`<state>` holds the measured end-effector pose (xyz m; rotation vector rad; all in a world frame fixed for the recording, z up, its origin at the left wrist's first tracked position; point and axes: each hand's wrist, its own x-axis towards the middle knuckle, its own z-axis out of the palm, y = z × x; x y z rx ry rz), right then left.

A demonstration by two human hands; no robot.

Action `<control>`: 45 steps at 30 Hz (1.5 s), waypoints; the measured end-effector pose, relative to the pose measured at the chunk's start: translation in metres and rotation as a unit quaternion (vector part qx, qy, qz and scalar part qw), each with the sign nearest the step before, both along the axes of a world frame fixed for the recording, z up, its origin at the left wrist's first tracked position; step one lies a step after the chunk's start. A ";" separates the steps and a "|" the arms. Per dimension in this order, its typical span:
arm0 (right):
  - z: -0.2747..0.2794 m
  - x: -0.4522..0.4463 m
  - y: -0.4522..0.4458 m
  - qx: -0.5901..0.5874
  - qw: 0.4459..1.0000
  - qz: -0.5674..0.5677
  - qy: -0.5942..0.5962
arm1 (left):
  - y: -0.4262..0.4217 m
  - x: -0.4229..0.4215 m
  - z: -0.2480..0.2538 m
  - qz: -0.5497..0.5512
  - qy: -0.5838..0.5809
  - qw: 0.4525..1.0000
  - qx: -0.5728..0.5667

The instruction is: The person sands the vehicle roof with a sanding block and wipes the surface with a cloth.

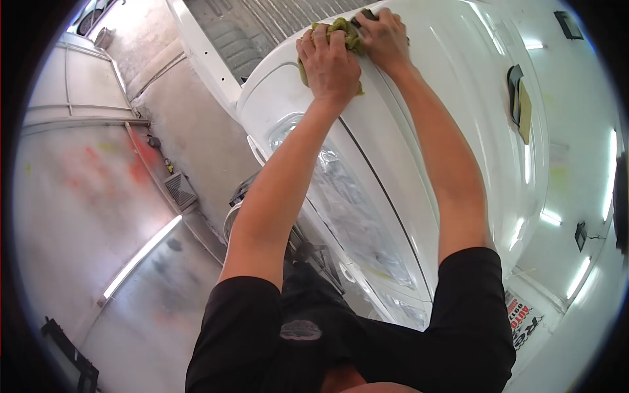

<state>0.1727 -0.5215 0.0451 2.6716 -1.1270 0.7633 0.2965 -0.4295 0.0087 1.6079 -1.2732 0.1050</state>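
Observation:
My left hand (pixel 329 65) presses a yellow-green cloth (pixel 342 27) onto a white car body panel (pixel 278 82), its fingers bent over the folds. Close beside it, my right hand (pixel 388 44) grips a small dark block (pixel 367 16) against the white hood (pixel 452 98). Most of that block is hidden under my fingers, so its exact kind does not show. The headlight (pixel 357 216) below my arms is covered with clear plastic film.
On the hood at the right lie a dark block (pixel 514 92) and an olive-tan sheet (pixel 525 112). A paint-stained wall (pixel 85 177) stands at the left, with a lit tube lamp (pixel 142 257). A white bucket (pixel 230 223) is partly visible beside my left arm.

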 end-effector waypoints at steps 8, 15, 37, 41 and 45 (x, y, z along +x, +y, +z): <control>0.008 -0.087 0.093 0.059 0.998 0.007 0.021 | 0.005 0.001 0.009 0.004 0.011 1.000 0.013; 0.006 -0.008 -0.005 0.051 0.999 0.004 0.016 | 0.005 -0.006 0.003 0.004 0.011 1.000 0.025; 0.000 0.000 0.001 0.007 1.000 0.024 0.015 | 0.005 0.000 0.006 -0.008 0.009 1.000 0.004; 0.006 0.026 -0.028 0.017 0.996 0.048 0.074 | 0.003 0.002 0.003 -0.005 -0.012 1.000 -0.008; 0.015 -0.075 0.080 0.047 0.999 0.011 0.020 | 0.007 0.003 0.010 -0.022 -0.002 1.000 0.006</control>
